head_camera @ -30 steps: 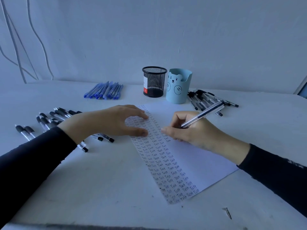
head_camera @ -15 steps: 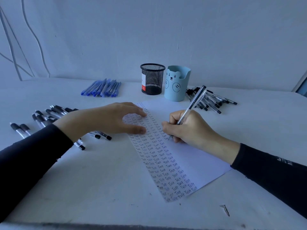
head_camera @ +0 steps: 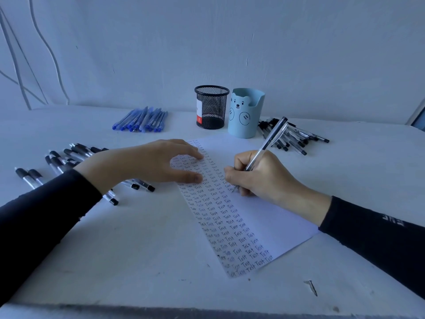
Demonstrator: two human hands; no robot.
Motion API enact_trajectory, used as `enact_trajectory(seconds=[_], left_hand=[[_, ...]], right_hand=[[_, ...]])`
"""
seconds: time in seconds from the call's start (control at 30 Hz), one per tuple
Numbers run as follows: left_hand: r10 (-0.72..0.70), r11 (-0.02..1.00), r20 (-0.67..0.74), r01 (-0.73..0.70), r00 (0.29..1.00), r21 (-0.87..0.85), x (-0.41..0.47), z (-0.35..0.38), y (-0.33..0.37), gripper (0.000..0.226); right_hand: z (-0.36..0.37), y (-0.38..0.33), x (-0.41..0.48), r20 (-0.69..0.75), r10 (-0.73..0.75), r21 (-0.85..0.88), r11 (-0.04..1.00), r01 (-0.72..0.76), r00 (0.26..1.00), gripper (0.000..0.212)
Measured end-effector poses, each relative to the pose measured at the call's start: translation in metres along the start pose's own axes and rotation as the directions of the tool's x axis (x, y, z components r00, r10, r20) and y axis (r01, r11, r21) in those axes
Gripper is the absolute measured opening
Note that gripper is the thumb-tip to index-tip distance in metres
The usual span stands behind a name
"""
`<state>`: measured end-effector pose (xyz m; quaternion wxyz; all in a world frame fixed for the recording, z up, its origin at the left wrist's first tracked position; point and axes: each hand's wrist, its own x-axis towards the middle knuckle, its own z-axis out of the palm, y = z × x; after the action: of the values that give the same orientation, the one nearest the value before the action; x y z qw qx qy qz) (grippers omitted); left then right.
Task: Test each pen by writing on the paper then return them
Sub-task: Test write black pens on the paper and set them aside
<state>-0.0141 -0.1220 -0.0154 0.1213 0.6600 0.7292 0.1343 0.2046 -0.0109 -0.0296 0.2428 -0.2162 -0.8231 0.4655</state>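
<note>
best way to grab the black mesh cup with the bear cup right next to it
Pinch the mesh cup by its rim on the near left side, coming down from above. It stands upright with its mouth open, so a thumb outside and fingers inside fit there. The bear cup stands close by its right side, leaving little room for a wrap from there.

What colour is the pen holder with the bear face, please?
Light blue; the bear-face holder shows best in the head view.
</note>
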Motion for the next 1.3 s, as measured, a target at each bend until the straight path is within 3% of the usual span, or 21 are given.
enact_trajectory(seconds=[1.3], left_hand=[[-0.003,1.0,0.006,0.003,1.0,0.0,0.0003,-0.0003,0.0006,0.07]], right_hand=[[-0.0014,0.001,0.0002,-0.01,-0.022,-0.05,0.998,0.022,1.0,0.046]])
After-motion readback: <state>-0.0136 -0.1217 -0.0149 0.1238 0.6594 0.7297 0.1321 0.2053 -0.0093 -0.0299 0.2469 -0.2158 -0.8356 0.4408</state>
